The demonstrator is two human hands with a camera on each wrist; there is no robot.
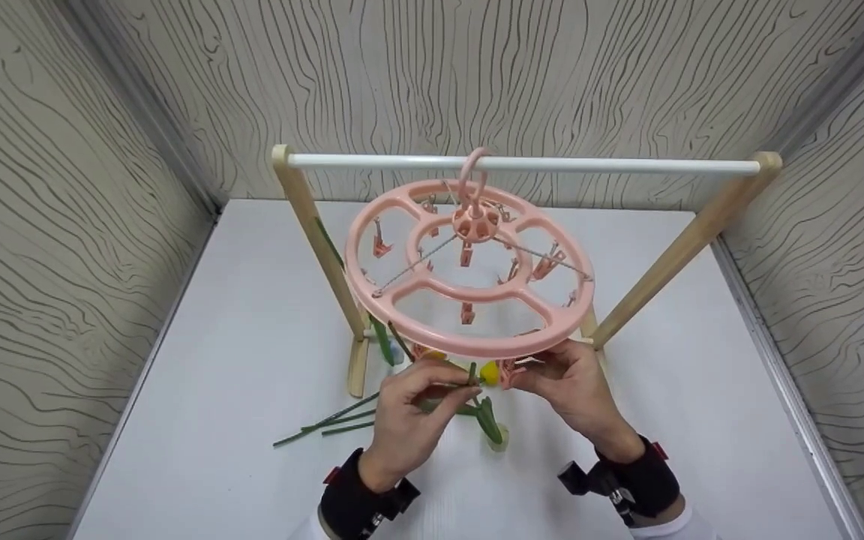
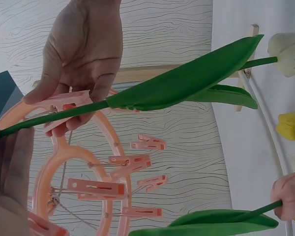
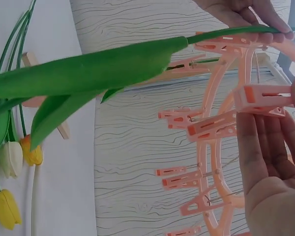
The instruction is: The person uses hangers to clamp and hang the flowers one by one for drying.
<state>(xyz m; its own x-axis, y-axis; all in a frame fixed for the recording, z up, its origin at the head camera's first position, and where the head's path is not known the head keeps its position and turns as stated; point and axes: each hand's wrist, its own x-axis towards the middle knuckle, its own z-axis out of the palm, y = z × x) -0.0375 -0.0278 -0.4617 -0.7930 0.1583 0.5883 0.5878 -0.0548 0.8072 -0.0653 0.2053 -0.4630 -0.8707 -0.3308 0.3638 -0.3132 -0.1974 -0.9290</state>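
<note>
My left hand [image 1: 421, 412] pinches the green stem of a white tulip [image 2: 287, 53] between thumb and fingers. Its bloom points down toward the table, with broad leaves [image 2: 187, 78] below the grip. To the right, my right hand [image 1: 573, 386] grips a pink clothespin [image 3: 263, 97] at the near rim of a round pink clip hanger [image 1: 432, 339]. In the left wrist view, the stem passes close in front of this clothespin; whether they touch I cannot tell. Other clothespins [image 3: 182, 182] dangle around the hanger.
The hanger hooks over a white rod [image 1: 612, 163] on a wooden stand [image 1: 664, 255]. Loose stems [image 1: 338, 420] lie on the white table [image 1: 252, 300] left of my left hand. A yellow tulip [image 3: 6, 209] and a pink tulip [image 2: 287, 195] also show. Patterned walls enclose the table.
</note>
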